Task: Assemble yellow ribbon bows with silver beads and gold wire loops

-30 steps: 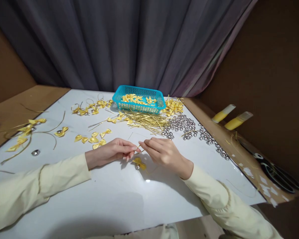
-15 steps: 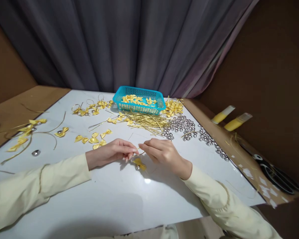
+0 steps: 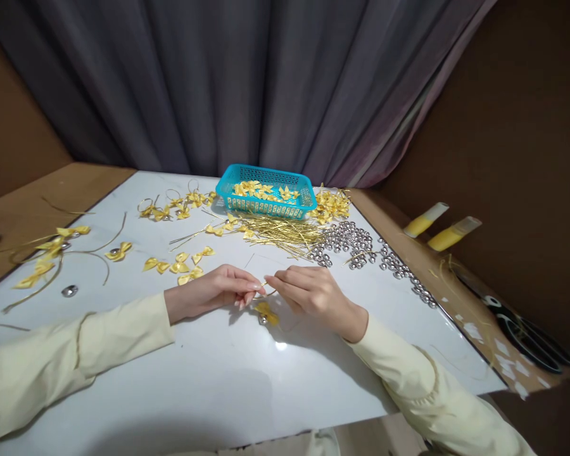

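Little has shifted since a second ago: both hands stay put mid-table. Left hand point(image 3: 213, 292) and right hand point(image 3: 308, 290) pinch a thin gold wire point(image 3: 265, 286) between meeting fingertips; a yellow bow point(image 3: 266, 311) lies on the table point(image 3: 247, 380) just below the grip. Teal basket point(image 3: 266, 201) at the far edge holds yellow bows. Both forearms rest flat, wrists angled inward.

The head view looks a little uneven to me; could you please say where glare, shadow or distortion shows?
Head view: a small glare spot on the glossy white table below the hands; soft shadow along its near edge; wide-angle bending of the table edges; the black-handled scissors at right lie dim.
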Demonstrator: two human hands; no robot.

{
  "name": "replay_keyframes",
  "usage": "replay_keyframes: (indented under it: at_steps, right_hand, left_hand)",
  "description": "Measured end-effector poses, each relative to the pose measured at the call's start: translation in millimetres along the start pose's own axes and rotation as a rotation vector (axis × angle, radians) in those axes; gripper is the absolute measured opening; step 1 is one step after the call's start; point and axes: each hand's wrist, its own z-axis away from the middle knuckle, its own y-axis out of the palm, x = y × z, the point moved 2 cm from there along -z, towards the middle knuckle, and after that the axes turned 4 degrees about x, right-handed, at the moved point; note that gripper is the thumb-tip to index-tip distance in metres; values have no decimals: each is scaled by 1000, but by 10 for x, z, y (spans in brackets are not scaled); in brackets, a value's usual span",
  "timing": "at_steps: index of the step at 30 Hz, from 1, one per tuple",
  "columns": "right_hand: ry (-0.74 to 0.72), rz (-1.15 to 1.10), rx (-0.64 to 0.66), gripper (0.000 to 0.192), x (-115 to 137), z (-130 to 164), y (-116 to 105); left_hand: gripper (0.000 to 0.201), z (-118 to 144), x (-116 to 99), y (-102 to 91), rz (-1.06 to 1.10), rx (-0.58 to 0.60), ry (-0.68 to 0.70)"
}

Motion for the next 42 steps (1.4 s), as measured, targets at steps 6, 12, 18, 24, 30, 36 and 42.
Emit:
replay_keyframes:
  at_steps: [6,12,18,24,30,36,42]
  right_hand:
    - [-13,14,-11,22,9,-26,-19]
    - [-6,13,-11,21,6,-20,-22]
    - [-1,14,-17,23,-2,-10,-8]
    - [32,107,-33,20,-52,-18,-65]
    - [152,190,-176,15,-53,-35,-492]
    - [457,9,-87,14,101,143,-841]
    - [715,-256,123,19,166,332,-748]
  left_hand:
    - [15,-5,13,-9,5,-4,-2]
    - [16,-10,-3,-1,11,-28,-22]
    - [15,-13,2,11,12,-22,-21]
    - [28,27,-119,37,-265,-181,6]
    - [31,99,-170,178,-1039,-239,46]
    - [35,57,-71,305,-1289,-133,27]
    - [33,11,-91,364,-1353,4,19]
